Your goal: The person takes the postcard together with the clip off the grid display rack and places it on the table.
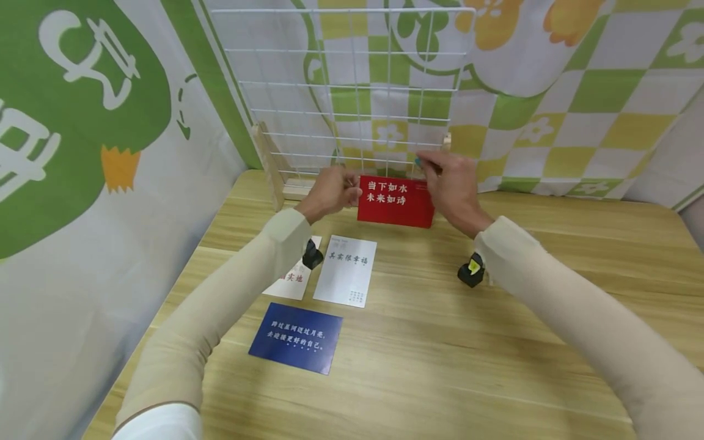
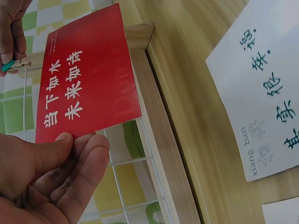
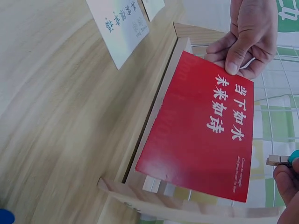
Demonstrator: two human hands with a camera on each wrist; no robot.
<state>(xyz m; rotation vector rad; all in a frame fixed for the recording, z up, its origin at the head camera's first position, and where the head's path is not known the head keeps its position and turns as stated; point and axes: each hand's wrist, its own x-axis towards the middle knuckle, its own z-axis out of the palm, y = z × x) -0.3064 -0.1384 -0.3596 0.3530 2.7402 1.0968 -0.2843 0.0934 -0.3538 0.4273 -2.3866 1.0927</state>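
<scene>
A red card (image 1: 393, 211) with white lettering is held up in front of a white wire grid (image 1: 379, 116). My left hand (image 1: 332, 190) pinches its left edge between thumb and fingers, plain in the left wrist view, where the red card (image 2: 91, 79) hangs tilted. Above the card's right top corner, my right hand (image 1: 455, 186) grips a small wooden clothespin (image 3: 279, 160) with a teal piece (image 2: 7, 66) at its handle end. The clothespin's tip stands apart from the card in the right wrist view.
A wooden stand (image 1: 269, 165) carries the grid at the back of the table. On the wood tabletop (image 1: 440, 354) lie a white card (image 1: 346, 272), a blue card (image 1: 297, 337) and another white card (image 1: 291, 281), partly behind the left sleeve. A patterned cloth (image 1: 577, 104) hangs behind.
</scene>
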